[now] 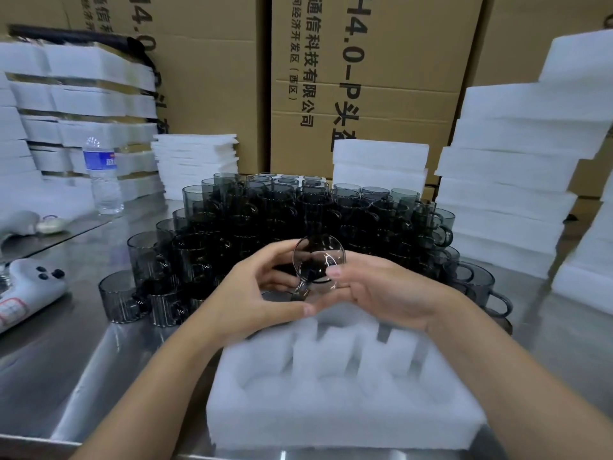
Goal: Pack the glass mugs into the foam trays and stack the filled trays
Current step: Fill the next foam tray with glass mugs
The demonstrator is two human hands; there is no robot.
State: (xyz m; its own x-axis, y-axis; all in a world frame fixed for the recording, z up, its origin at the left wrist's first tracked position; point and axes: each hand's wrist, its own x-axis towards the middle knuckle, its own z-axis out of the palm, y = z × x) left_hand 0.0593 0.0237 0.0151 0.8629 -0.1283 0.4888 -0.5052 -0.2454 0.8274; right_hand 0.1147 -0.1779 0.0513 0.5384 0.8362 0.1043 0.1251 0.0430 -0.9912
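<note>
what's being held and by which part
A glass mug, tipped on its side. The left hand and right hand grip its round body from either side, right thumb on the end facing the camera.

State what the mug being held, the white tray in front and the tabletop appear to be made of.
The held mug: smoky transparent glass, glossy; what lies behind shows through and highlights glint. The tray: white, soft-looking foam, matte, fuzzy edges, cut pockets. The tabletop: likely stainless steel, brushed and shiny; it reflects blurred streaks.

1 head-worn wide-angle camera looks forward and down, close above the white slotted foam tray [345, 423], facing tall brown cardboard boxes [398, 94] beyond.
</note>
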